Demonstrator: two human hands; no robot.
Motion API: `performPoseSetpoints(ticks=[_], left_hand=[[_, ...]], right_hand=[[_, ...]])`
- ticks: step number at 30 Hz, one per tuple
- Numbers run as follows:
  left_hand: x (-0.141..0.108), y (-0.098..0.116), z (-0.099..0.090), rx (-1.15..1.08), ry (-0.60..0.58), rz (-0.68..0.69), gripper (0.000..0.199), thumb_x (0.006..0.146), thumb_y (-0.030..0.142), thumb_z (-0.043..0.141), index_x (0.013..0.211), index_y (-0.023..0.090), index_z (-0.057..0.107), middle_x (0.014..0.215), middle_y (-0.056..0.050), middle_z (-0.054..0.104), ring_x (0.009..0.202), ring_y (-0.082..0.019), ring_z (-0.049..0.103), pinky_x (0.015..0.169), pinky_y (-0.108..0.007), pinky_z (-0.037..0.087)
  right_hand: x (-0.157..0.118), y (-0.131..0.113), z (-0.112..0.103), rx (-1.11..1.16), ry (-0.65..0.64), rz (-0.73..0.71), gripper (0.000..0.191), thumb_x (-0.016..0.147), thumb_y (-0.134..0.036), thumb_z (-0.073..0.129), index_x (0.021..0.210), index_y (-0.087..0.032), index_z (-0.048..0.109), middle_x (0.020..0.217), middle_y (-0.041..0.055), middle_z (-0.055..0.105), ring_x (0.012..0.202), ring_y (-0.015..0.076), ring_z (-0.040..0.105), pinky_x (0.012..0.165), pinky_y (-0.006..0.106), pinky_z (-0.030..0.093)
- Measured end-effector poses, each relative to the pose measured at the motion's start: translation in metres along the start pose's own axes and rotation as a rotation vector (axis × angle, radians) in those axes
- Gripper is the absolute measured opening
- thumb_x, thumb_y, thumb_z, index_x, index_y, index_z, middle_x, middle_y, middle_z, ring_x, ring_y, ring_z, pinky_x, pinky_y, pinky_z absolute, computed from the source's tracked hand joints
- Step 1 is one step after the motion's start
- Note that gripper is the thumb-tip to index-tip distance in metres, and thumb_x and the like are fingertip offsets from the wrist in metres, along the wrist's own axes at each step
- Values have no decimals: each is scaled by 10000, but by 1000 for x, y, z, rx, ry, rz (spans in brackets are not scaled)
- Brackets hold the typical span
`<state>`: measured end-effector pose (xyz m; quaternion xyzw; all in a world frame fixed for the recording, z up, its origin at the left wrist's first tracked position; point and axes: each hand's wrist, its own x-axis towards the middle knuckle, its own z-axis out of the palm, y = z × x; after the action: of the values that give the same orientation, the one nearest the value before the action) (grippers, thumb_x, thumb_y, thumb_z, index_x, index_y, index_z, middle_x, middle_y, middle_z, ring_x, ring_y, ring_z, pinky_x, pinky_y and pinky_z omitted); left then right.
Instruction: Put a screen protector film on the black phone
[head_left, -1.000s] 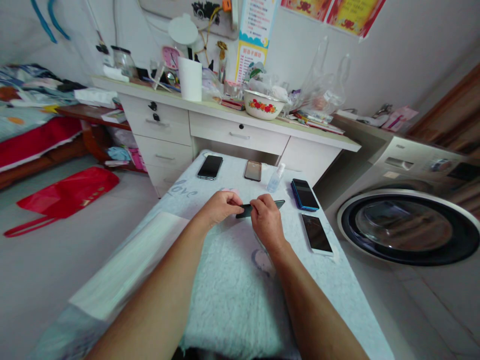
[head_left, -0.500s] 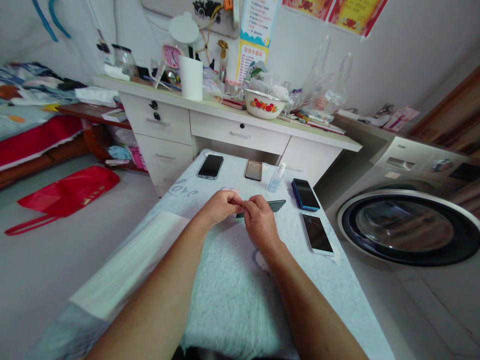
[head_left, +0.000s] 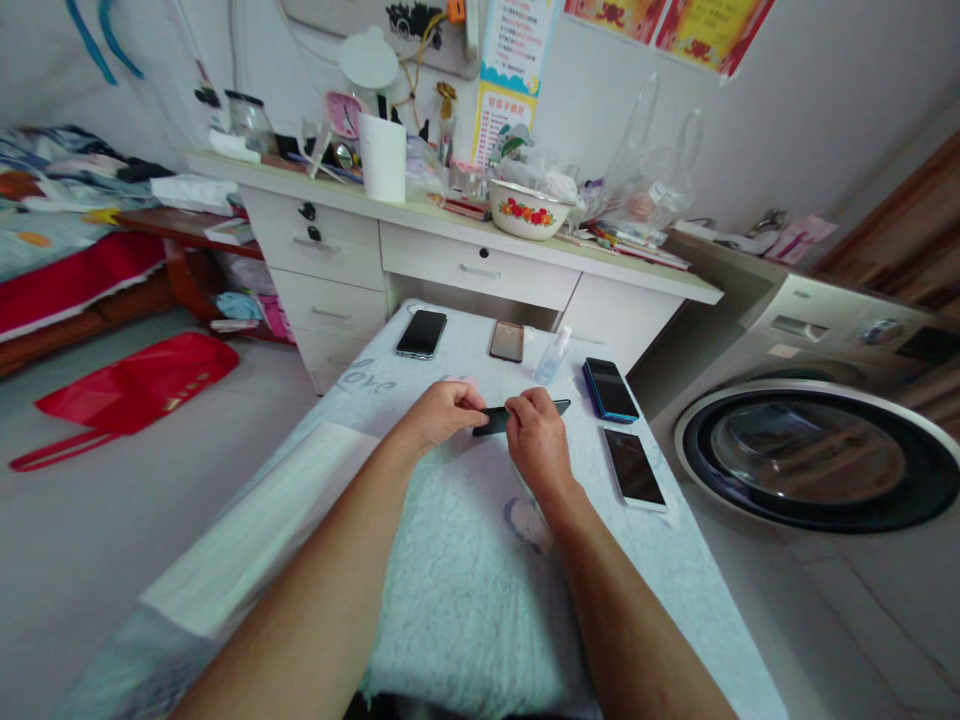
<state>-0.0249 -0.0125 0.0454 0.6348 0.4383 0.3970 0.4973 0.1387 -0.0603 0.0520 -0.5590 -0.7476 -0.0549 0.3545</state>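
Observation:
A dark smartphone (head_left: pixel 494 421) is tilted just above the cloth-covered table (head_left: pixel 465 560), seen nearly edge-on. My left hand (head_left: pixel 444 412) pinches its left end between thumb and fingers. Closed around its upper edge, right of the middle, is my right hand (head_left: pixel 537 440), which hides part of the phone. Beyond the hands lie a black phone (head_left: pixel 421 333), a brownish phone case (head_left: pixel 508 341) and a clear spray bottle (head_left: pixel 553 356). On the right are a blue-edged phone (head_left: pixel 610 389) and a white phone with a dark screen (head_left: pixel 634 468).
A white desk (head_left: pixel 480 265) with drawers stands behind the table, holding a flowered bowl (head_left: pixel 529 209) and a paper roll (head_left: pixel 383 158). To the right is a washing machine (head_left: pixel 814 450). A red bag (head_left: pixel 142 385) lies on the floor at left.
My right hand has slid to the right along the phone, away from my left hand, exposing more of the dark surface between them. My left hand has stayed at the left end.

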Motion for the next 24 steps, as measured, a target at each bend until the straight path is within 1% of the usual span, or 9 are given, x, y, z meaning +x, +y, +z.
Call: performPoseSetpoints(ticks=[3, 7, 11, 13, 19, 24], left_hand=[[-1, 2, 0, -3, -4, -8, 139, 561, 225, 698, 655, 150, 630, 603, 37, 557, 584, -96, 506, 584, -232, 384], [0, 1, 1, -26, -36, -24, 149, 553, 219, 698, 662, 144, 630, 598, 33, 570, 581, -100, 512, 583, -237, 386], [0, 1, 1, -58, -44, -24, 124, 561, 199, 682, 657, 138, 630, 600, 34, 577, 583, -100, 517, 581, -236, 387], [0, 2, 2, -63, -41, -26, 112, 562, 186, 679, 649, 134, 633, 593, 37, 570, 574, -95, 509, 573, -231, 378], [0, 3, 1, -85, -51, -45, 128, 545, 178, 692, 649, 129, 635, 594, 34, 576, 569, -92, 508, 577, -231, 376], [1, -1, 1, -46, -36, -20, 152, 550, 204, 714, 667, 140, 641, 603, 27, 591, 586, -102, 533, 585, -237, 403]], right_hand=[[0, -5, 1, 14, -8, -7, 237, 843, -92, 431, 830, -169, 654, 888, 69, 538, 812, 171, 517, 765, 275, 425], [-2, -14, 6, 30, -37, -41, 237, 880, -135, 428, 863, -177, 661, 891, 67, 536, 812, 170, 517, 768, 273, 429], [-5, -20, 12, 56, -58, -74, 285, 900, -148, 411, 1019, -207, 663, 913, 66, 543, 828, 173, 516, 760, 278, 437], [-5, -20, 14, 60, -57, -81, 308, 902, -141, 402, 1057, -214, 658, 911, 64, 544, 829, 171, 516, 759, 279, 440], [-3, -19, 8, 54, -70, -73, 268, 901, -152, 423, 961, -197, 681, 905, 66, 552, 825, 168, 524, 763, 269, 438], [-1, -11, 2, 45, -52, -48, 239, 865, -126, 443, 859, -185, 674, 894, 66, 546, 814, 168, 527, 771, 274, 434]])
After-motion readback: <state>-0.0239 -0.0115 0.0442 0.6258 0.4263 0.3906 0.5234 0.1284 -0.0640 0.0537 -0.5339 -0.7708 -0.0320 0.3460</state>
